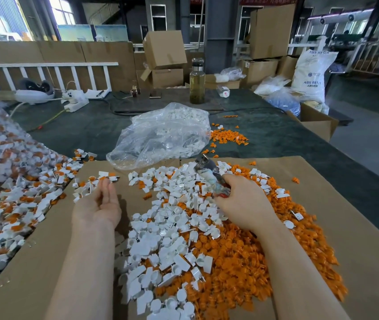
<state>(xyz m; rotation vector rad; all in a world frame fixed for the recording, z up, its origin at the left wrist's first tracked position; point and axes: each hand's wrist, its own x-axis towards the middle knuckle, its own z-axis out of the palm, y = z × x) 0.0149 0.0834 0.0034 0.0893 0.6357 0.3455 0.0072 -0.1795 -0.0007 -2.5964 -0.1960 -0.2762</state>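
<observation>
A heap of small white plastic parts (172,227) and a heap of small orange plastic parts (241,255) lie mixed on a brown cardboard sheet (357,227). My right hand (244,199) grips a worn pair of pliers (209,174) by its red handles, jaws pointing up and away over the white parts. My left hand (102,204) hovers palm-up over the cardboard left of the heaps, fingers straight and together, holding nothing that I can see. Assembled white-and-orange pieces (22,204) are piled at the left.
A clear plastic bag of white parts (165,135) lies behind the cardboard, with loose orange parts (227,136) beside it. Farther back on the dark table stand a glass bottle (197,84), a phone (155,94) and a power strip (75,103). Cardboard boxes (317,122) line the right edge.
</observation>
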